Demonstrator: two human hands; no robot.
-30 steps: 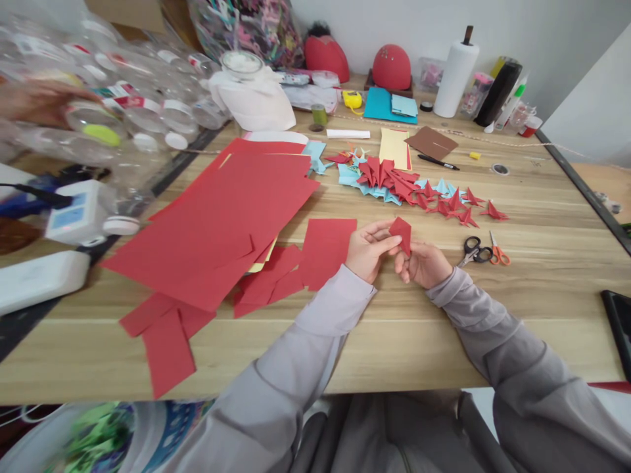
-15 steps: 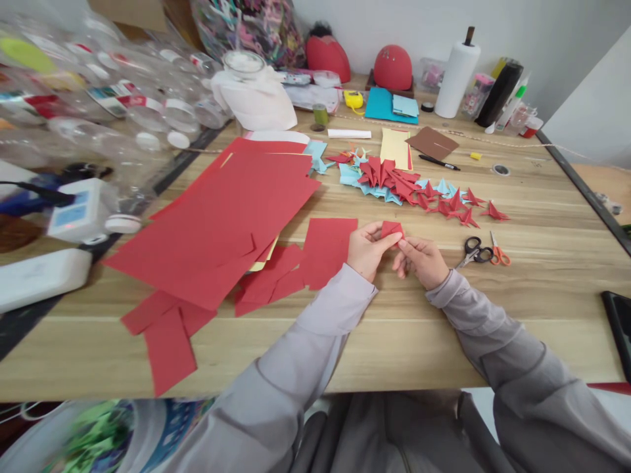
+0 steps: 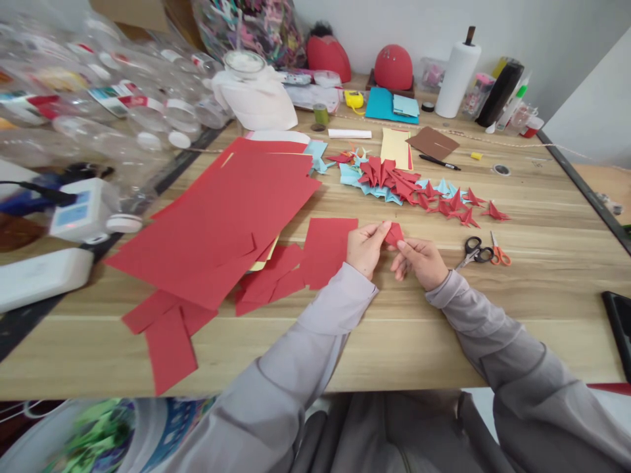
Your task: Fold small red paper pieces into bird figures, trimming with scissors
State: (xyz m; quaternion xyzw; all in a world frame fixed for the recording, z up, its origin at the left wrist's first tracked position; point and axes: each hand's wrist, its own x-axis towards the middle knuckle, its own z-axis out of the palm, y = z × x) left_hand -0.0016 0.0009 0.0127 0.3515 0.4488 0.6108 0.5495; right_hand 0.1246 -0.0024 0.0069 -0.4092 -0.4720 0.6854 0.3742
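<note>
A small folded piece of red paper is pinched between both hands just above the wooden table. My left hand grips its left side with thumb and fingers closed. My right hand presses its right side with closed fingers. Both arms wear grey sleeves. A red paper rectangle lies flat just left of my left hand. A heap of folded red and light-blue paper figures sits beyond the hands.
Large red sheets and offcuts cover the table's left. Scissors lie right of my hands. Clear plastic bottles pile at far left. A paper-towel roll, black pen and dark tablet edge are also here.
The folded red piece was lowered from an upright position and my hands closed in on it, fingers pressing it smaller. A blurred hand among the bottles at far left is gone.
</note>
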